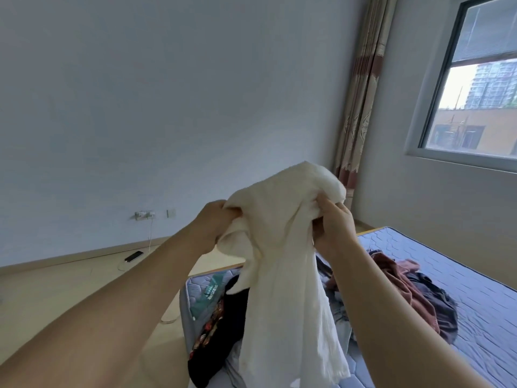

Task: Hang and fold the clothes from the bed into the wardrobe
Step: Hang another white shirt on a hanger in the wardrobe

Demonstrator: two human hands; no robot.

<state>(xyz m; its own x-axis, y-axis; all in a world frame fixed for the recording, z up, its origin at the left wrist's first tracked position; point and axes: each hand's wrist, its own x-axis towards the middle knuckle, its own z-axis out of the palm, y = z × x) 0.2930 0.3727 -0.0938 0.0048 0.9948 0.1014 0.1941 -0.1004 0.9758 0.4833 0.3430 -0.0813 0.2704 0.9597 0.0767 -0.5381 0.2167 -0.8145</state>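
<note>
The plain pale wall (167,107) fills the whole left and centre of the frame, with a window (475,88) at the upper right and a patterned curtain (361,102) hanging beside it in the corner. Below the wall runs a light floor (70,289), and on it at mid-left lies a dark phone (133,256) on a white charging cable that climbs to a wall socket (145,214).

The bed (461,289) takes the lower right: a bare quilted blue mattress, with the rest of the clothes heaped on it. A black garment with a red floral print (215,331) hangs over the near edge at bottom centre, and a reddish-brown piece (402,284) sits tangled with a dark grey one (439,303) further right.

I am holding the white garment (282,261) up in the middle of the frame, clear of the pile, so that its length drops freely and I can find its shape before it goes on a hanger or gets folded. My left hand (212,228) has its fingers curled into a bunch of the cloth at one upper edge; my right hand (333,222) pinches a gathered fold at the other. Which part of the garment each hand has, collar or shoulder, I cannot tell, as the cloth is crumpled over my fingers. The wardrobe is not in view.
</note>
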